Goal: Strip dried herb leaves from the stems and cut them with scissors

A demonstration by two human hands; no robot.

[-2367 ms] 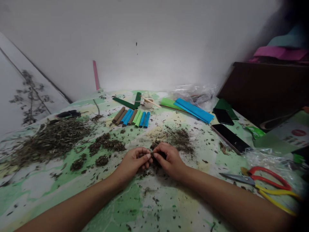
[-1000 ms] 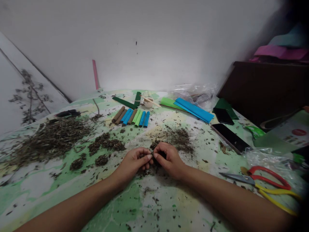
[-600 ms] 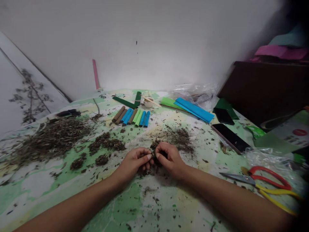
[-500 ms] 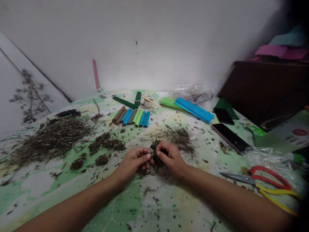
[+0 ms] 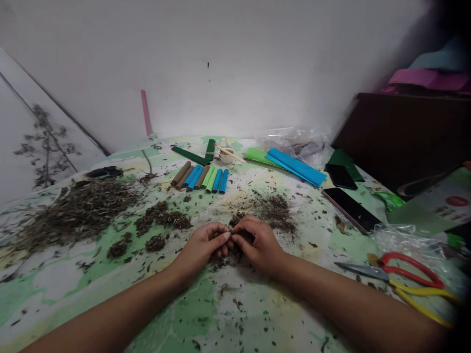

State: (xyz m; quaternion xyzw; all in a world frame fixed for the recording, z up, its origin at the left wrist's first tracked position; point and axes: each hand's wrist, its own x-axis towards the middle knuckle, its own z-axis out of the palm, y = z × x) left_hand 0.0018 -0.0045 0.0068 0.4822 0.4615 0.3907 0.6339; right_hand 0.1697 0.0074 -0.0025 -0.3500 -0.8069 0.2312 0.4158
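Note:
My left hand [image 5: 204, 243] and my right hand [image 5: 256, 241] meet at the middle of the green and white table [image 5: 228, 314], fingers curled and thumbs nearly touching. Both pinch a clump of dark dried herb [image 5: 235, 220] lying between them. How much each hand holds is hidden by the fingers. Small heaps of crumbled herb [image 5: 165, 219] sit just left of my left hand. A wide pile of dried stems [image 5: 79, 208] spreads at the far left.
A row of rolled paper tubes [image 5: 201, 177], brown, blue and green, lies behind the hands. Blue and green paper sheets [image 5: 294, 166], a small white cup [image 5: 226, 156], two phones [image 5: 349, 206] and red and yellow scissors [image 5: 405, 277] lie to the right.
My right hand drew slightly away from the left, then came back so the thumbs nearly touch again. Nothing else on the table moved.

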